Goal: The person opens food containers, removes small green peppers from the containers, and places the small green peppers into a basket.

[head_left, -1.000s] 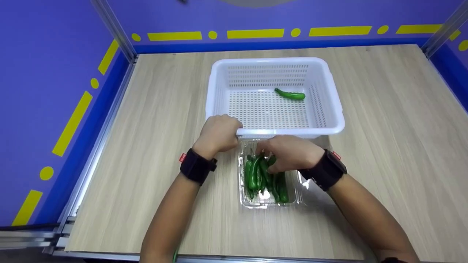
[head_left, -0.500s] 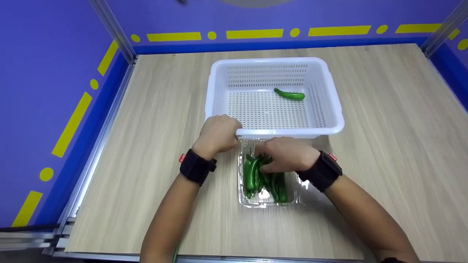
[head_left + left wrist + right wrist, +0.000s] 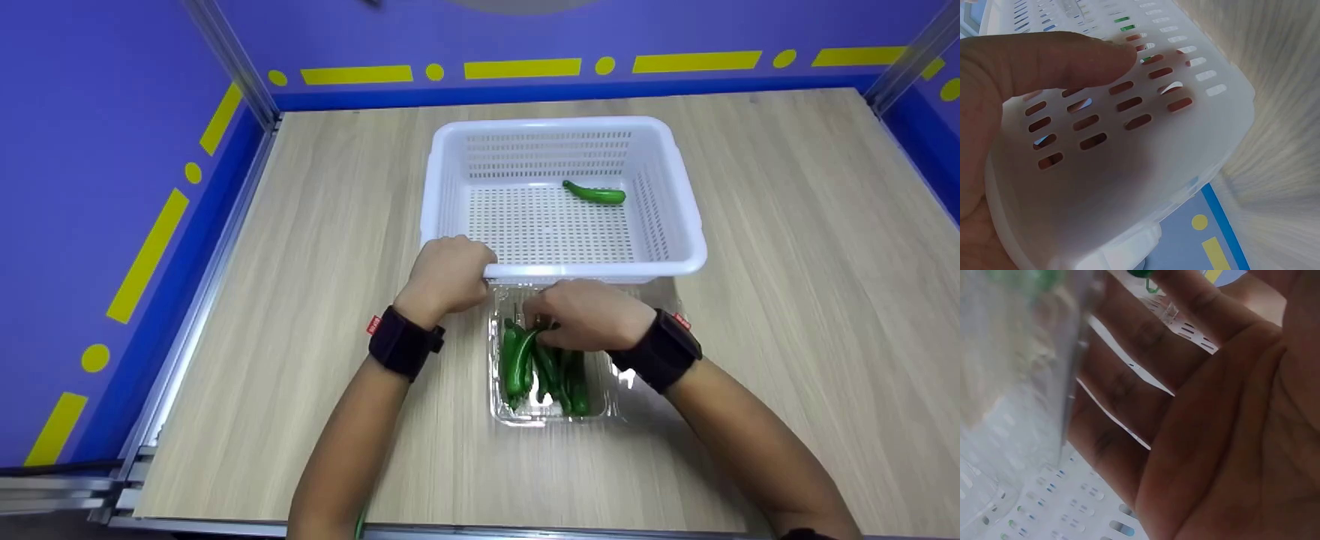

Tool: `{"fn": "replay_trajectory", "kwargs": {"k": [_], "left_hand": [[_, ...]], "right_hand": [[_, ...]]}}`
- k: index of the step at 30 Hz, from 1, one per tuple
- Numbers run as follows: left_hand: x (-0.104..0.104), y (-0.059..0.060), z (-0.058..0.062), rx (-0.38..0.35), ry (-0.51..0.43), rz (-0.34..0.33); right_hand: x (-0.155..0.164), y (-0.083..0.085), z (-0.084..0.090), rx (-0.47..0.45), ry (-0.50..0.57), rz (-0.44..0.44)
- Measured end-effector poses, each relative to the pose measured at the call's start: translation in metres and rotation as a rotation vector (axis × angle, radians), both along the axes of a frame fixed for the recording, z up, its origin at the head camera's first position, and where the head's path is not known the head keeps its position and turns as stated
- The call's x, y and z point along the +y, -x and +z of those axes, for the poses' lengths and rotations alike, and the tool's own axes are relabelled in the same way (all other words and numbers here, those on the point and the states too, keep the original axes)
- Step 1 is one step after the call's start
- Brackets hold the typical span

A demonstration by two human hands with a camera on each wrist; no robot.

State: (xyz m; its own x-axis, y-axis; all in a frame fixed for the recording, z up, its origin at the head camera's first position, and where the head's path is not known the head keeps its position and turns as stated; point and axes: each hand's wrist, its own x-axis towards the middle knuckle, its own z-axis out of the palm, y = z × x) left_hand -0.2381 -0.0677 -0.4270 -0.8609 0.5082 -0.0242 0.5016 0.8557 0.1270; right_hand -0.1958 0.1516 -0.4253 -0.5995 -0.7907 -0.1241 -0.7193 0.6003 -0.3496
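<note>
A white perforated basket stands mid-table with one green pepper inside. My left hand grips its near-left rim; in the left wrist view the thumb lies over the slotted basket wall. Just in front of the basket lies a clear plastic tray holding several green peppers. My right hand rests over the tray's far end, fingertips pinching a pepper. In the right wrist view the fingers lie against the tray's clear wall, and a green pepper tip shows at the top.
The wooden table is bounded by blue walls with yellow markings and a metal frame rail along the left. Both wrists carry black bands.
My right hand has shifted slightly toward the tray's far end and its fingers have closed on a pepper's stem end. My left hand has stayed on the basket rim.
</note>
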Motion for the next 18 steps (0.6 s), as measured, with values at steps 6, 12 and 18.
{"fn": "replay_trajectory", "kwargs": {"k": [6,12,18], "left_hand": [[0.0005,0.0004,-0.0009,0.004,-0.001,0.001],[0.0002,-0.0004,-0.0008,0.007,-0.007,-0.004],[-0.0001,-0.0004,-0.0006,0.014,-0.008,-0.003]], "right_hand": [[-0.0018,-0.0013,0.0002,-0.046,-0.05,-0.052],[-0.0021,-0.0013,0.0006,-0.076,-0.065,-0.06],[-0.0027,-0.0008,0.0011,-0.083,-0.044,-0.044]]}}
